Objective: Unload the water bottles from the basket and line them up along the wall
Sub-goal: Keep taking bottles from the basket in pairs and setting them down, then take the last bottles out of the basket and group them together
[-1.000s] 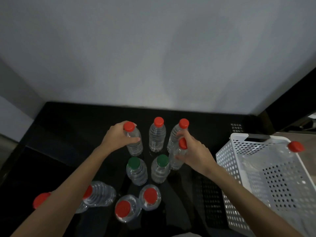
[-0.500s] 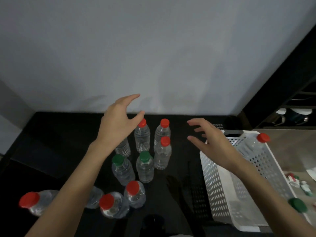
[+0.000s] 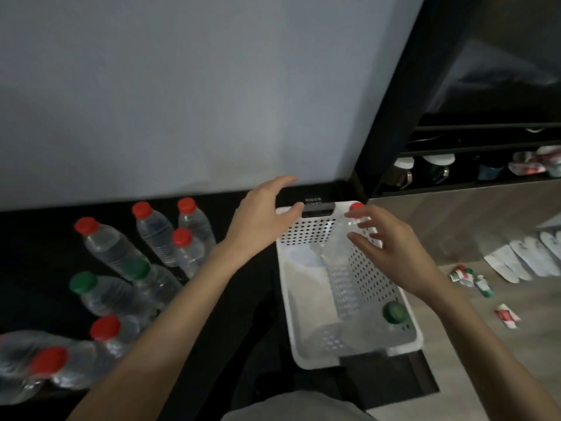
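A white perforated basket [image 3: 376,287] sits on the black surface, at centre right. Inside it a clear bottle with a red cap [image 3: 340,268] leans toward the far right corner, and a green-capped bottle [image 3: 393,312] lies near the right wall. My left hand [image 3: 262,214] hovers open over the basket's far left rim. My right hand [image 3: 388,247] is open with fingers spread above the leaning bottle, not gripping it. Several red-capped bottles [image 3: 188,232] stand by the grey wall [image 3: 182,101] at left, with green-capped bottles [image 3: 100,290] and more red-capped ones in front of them.
A black vertical frame [image 3: 391,110] bounds the wall on the right. Beyond it runs a brown counter [image 3: 485,226] with white strips [image 3: 528,256] and small red-green sachets [image 3: 473,278]. Jars and cups fill a dark shelf [image 3: 455,168] behind.
Both hands have let go of the bottles by the wall and swung right to the basket. The view has turned right with them.
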Motion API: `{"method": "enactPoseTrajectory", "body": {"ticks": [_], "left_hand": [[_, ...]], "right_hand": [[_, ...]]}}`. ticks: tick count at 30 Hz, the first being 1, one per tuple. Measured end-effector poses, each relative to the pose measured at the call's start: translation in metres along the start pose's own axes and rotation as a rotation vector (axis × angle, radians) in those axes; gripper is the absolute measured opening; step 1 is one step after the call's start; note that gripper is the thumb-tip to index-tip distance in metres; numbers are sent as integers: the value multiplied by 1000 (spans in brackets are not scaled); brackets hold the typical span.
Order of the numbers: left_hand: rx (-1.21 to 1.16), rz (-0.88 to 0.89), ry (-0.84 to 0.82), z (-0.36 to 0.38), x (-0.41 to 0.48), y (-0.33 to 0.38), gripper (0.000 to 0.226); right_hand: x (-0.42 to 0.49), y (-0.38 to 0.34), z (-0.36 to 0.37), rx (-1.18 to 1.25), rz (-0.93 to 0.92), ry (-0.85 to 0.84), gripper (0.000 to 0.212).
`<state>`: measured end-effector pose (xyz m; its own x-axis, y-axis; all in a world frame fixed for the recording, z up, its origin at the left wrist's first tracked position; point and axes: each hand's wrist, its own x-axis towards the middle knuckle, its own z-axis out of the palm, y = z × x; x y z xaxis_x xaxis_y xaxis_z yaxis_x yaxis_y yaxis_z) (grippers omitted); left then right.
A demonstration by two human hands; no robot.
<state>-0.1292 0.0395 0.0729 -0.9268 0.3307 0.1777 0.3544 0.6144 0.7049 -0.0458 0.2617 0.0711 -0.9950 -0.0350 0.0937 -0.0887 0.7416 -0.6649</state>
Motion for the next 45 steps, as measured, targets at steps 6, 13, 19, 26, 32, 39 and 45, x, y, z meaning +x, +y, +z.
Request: {"method": "enactPoseTrajectory", "body": {"ticks": [6,13,19,26,32,39,45], "left_hand": [[-72,-152,-184,100,27,19,64],[-138,-238,-216,168,48,18,47],[-185,-323,-252,189,51,1,76],[-75,-330,-70,191,34,-12,68],[-11,-358,37,164,1,-11,67],[20,-350,198,119,-38,4,71],[-13,-307,304,89,-57,20,69]], "right_hand": [[-25,51,-24,-10,-11,-202,27],[-49,84,-22,116,-63,-451,24],[-55,100,-14,89,-138,-611,38],[-55,108,-4,104,-152,-531,29],[-35,110,3,101,-76,-424,29],[9,101,23,105,-44,-262,27],[34,92,40,226,-15,-146,27]]}}
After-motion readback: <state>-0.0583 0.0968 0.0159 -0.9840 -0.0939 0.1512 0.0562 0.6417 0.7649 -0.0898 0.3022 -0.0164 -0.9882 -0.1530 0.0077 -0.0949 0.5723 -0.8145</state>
